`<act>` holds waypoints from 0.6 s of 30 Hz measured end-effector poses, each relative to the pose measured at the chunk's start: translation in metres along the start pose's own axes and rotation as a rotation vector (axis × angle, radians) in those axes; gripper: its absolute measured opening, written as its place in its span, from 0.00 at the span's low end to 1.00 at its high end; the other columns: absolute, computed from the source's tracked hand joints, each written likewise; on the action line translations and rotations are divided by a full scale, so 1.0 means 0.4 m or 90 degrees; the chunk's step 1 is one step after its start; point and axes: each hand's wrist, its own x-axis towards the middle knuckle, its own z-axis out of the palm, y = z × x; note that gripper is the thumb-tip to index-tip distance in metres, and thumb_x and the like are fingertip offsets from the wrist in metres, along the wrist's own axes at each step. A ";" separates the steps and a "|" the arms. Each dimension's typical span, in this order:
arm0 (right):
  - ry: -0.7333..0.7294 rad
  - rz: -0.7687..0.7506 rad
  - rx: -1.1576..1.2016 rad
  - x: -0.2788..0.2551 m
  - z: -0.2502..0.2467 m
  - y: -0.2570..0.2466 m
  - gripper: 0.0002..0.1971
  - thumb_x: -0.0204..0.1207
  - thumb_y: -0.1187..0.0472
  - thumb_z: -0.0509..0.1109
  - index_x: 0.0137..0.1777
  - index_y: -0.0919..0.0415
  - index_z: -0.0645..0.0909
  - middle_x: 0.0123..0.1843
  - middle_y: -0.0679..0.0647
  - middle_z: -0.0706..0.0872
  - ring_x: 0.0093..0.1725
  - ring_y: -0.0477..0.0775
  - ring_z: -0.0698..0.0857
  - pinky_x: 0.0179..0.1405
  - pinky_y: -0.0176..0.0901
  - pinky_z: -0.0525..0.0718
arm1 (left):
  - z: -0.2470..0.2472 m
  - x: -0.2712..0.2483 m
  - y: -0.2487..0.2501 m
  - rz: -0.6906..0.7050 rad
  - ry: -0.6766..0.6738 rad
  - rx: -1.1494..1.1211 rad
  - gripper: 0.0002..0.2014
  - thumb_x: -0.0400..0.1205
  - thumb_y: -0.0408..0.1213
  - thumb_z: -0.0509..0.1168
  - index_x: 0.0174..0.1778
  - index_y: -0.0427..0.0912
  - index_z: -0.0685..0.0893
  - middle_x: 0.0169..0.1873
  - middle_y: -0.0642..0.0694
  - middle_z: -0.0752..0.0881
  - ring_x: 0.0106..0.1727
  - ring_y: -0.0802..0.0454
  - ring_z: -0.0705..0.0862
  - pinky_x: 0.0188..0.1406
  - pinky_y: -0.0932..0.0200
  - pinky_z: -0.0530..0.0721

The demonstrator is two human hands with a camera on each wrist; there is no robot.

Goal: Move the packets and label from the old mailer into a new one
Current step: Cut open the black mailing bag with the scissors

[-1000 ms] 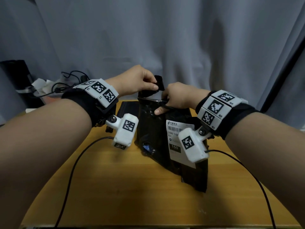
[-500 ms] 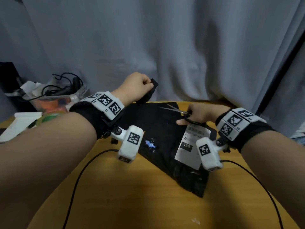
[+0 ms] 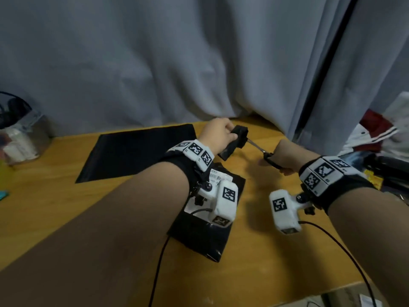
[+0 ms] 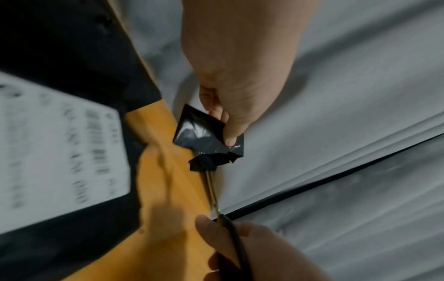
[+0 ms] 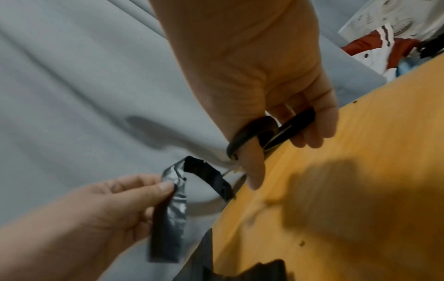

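Tabletop (image 3: 254, 251), wooden, filled the lower frame; its far edge ran under a grey curtain (image 3: 155, 63), its right edge fell off beside clutter at the frame's right. New mailer (image 3: 137, 149), flat, lay upper left of centre. Old mailer (image 3: 199, 235), label (image 3: 218, 176) upward, lay at centre, partly under the left wrist. Scissors (image 3: 262, 150) sat gripped in the right hand (image 3: 285, 156), blades apparently stuck in a cut-off strip (image 3: 234, 141) pinched by the left hand (image 3: 218, 135). Advice: pull strip off along the blades, discard rightward, park scissors on bare wood centre right.
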 end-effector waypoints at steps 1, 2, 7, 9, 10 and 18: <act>-0.019 0.014 -0.022 -0.002 0.010 0.009 0.22 0.72 0.45 0.74 0.33 0.65 0.76 0.29 0.59 0.80 0.28 0.58 0.79 0.33 0.46 0.81 | 0.029 -0.005 -0.018 -0.021 -0.035 0.000 0.17 0.80 0.41 0.68 0.62 0.36 0.81 0.56 0.39 0.85 0.60 0.43 0.83 0.59 0.56 0.79; -0.029 0.026 -0.047 -0.002 0.020 0.019 0.22 0.75 0.46 0.72 0.33 0.65 0.75 0.29 0.58 0.79 0.28 0.57 0.78 0.32 0.45 0.79 | 0.052 -0.012 -0.033 -0.043 -0.084 0.024 0.23 0.81 0.47 0.65 0.68 0.37 0.77 0.63 0.39 0.83 0.66 0.42 0.80 0.65 0.53 0.77; -0.025 0.076 -0.071 -0.006 0.045 0.029 0.32 0.77 0.50 0.68 0.69 0.76 0.64 0.37 0.58 0.76 0.41 0.60 0.80 0.28 0.43 0.75 | 0.068 -0.058 -0.084 -0.070 -0.226 0.365 0.42 0.78 0.68 0.52 0.81 0.43 0.57 0.77 0.40 0.62 0.76 0.39 0.65 0.71 0.43 0.71; -0.044 0.076 -0.064 -0.015 0.056 0.016 0.40 0.75 0.51 0.71 0.75 0.74 0.55 0.48 0.61 0.79 0.47 0.60 0.79 0.36 0.47 0.79 | 0.056 -0.075 -0.105 -0.051 -0.285 0.372 0.42 0.77 0.66 0.57 0.81 0.43 0.58 0.77 0.41 0.63 0.72 0.41 0.72 0.67 0.48 0.76; -0.043 0.073 -0.052 -0.016 0.065 0.012 0.39 0.75 0.54 0.72 0.76 0.73 0.55 0.52 0.62 0.79 0.48 0.60 0.78 0.38 0.47 0.79 | 0.051 -0.085 -0.116 -0.049 -0.319 0.380 0.42 0.76 0.66 0.59 0.80 0.43 0.59 0.76 0.42 0.65 0.71 0.43 0.74 0.66 0.50 0.76; 0.113 -0.089 -0.198 -0.083 0.111 -0.054 0.10 0.79 0.65 0.62 0.59 0.63 0.76 0.38 0.56 0.76 0.44 0.60 0.79 0.38 0.49 0.79 | -0.026 -0.192 -0.202 -0.062 -0.167 0.220 0.26 0.72 0.57 0.72 0.59 0.44 0.76 0.54 0.46 0.75 0.48 0.53 0.79 0.44 0.61 0.77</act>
